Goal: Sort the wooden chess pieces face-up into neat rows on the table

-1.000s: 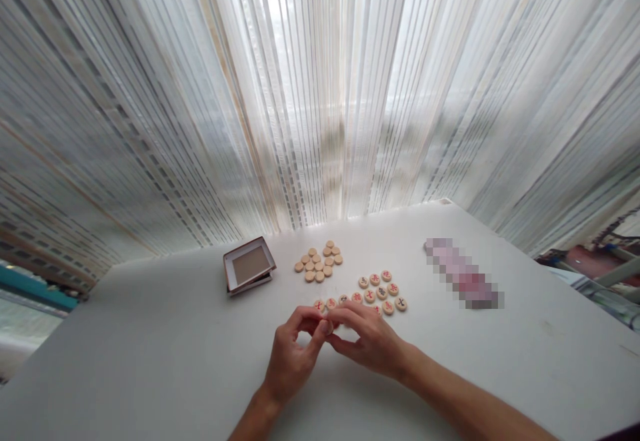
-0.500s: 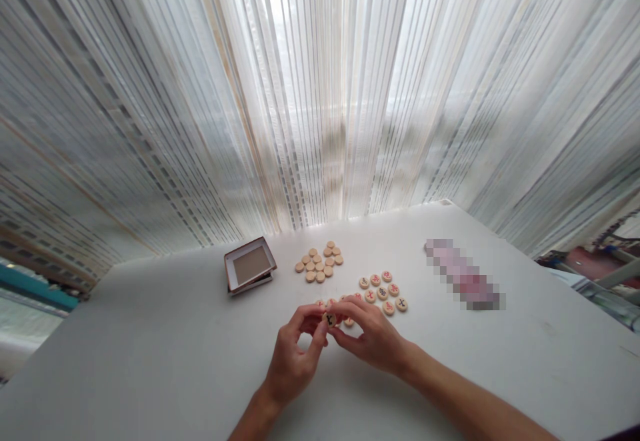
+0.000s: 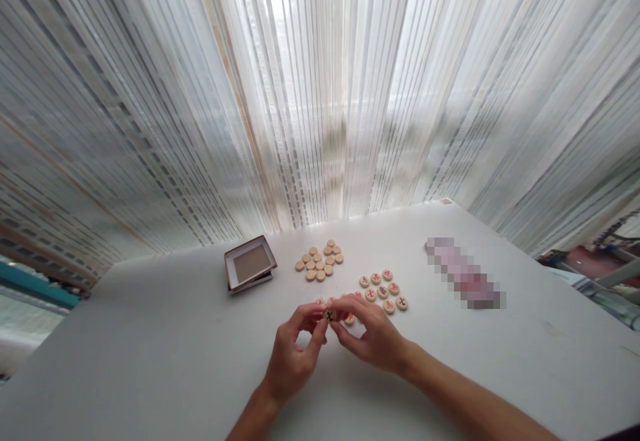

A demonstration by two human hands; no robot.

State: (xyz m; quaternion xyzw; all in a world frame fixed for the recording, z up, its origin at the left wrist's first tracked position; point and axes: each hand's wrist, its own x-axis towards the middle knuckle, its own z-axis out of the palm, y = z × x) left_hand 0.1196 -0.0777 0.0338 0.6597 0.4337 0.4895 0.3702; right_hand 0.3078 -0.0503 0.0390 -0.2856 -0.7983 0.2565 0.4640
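Note:
Between the fingertips of both hands is a round wooden Chinese chess piece [image 3: 329, 316] with a black character facing me. My left hand [image 3: 296, 347] pinches it from the left with thumb and fingers. From the right, my right hand [image 3: 373, 334] closes thumb and fingers on its other edge. Behind and right of my hands lie several face-up chess pieces [image 3: 383, 291] with red or black characters; my fingers hide some of them. Farther back sits a loose group of several blank-side-up pieces [image 3: 317, 265].
An open shallow box [image 3: 250, 266] stands at the back left of the white table [image 3: 175, 354]. A blurred pink object [image 3: 463, 274] lies on the right. Striped sheer curtains [image 3: 320, 107] hang along the table's far edge. Assorted items crowd the far right, beyond the table.
The held piece has turned slightly, so its black character shows more fully. Both hands stay in almost the same place, and the pieces on the table have not moved.

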